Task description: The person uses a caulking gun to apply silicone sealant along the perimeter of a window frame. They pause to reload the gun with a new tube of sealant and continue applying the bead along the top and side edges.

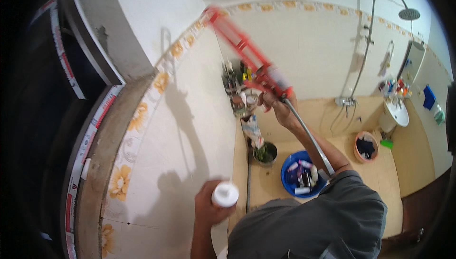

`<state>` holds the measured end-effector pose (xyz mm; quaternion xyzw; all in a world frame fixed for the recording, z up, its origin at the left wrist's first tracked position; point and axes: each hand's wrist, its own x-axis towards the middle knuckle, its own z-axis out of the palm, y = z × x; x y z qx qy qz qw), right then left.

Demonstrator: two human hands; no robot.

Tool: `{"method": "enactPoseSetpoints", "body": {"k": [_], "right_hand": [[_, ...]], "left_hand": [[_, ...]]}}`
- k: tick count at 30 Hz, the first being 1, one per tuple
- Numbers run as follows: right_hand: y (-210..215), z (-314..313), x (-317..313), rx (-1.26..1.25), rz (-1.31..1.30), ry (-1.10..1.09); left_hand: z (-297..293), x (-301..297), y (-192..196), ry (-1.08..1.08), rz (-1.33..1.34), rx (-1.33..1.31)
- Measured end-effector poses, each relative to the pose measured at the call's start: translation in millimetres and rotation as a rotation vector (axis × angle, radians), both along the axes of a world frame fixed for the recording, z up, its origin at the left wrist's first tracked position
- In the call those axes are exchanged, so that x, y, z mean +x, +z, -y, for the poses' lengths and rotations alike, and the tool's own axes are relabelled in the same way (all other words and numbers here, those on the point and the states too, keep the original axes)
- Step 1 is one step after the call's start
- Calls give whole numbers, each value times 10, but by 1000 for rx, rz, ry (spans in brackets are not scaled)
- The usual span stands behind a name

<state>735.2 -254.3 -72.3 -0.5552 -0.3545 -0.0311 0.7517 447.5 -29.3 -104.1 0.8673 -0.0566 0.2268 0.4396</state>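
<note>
My right hand (281,110) is raised and wrapped round the handle of a red caulking gun (270,81). The gun's frame points up and to the left and is smeared by motion. The wall tiles show between its rails. A long metal rod (308,135) sticks out of its back end, along my right forearm. Lower down, my left hand (207,206) is closed round a white sealant cartridge (225,195), seen end-on with a short stub at its middle. The fingers on its far side are partly hidden.
A window frame (95,121) with a rough sill (102,164) runs along the left. Shelves of toiletries (237,88) hang in the corner. On the floor stand a blue basin (285,176) of bottles, a plant pot (268,154) and a pink basket (367,157). A shower (370,35) and sink (396,111) are right.
</note>
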Motion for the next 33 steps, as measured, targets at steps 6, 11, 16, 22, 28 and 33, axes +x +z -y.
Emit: {"method": "enactPoseSetpoints", "body": {"k": [6,11,16,22,28,33], "right_hand": [[-770,407,-746,-571,-300,195],[-1272,571,-1052,-687,-428,347],[-1350,457,-1380,-638,-495,296],[-1389,356,-1312,-701,-573,426],[-1560,227,-1378,-603,-628,450],[-1677,201,-1344,-525,-610,461]], "left_hand": [[323,1150,239,-383,-4,79],[600,1091,-136,-365,-311,190],[483,1003,-444,-284,-556,-428],[532,954,-392,-349,-362,9],[473,900,-559,-210,-376,25],[443,960,-584,-203,-418,-163]]}}
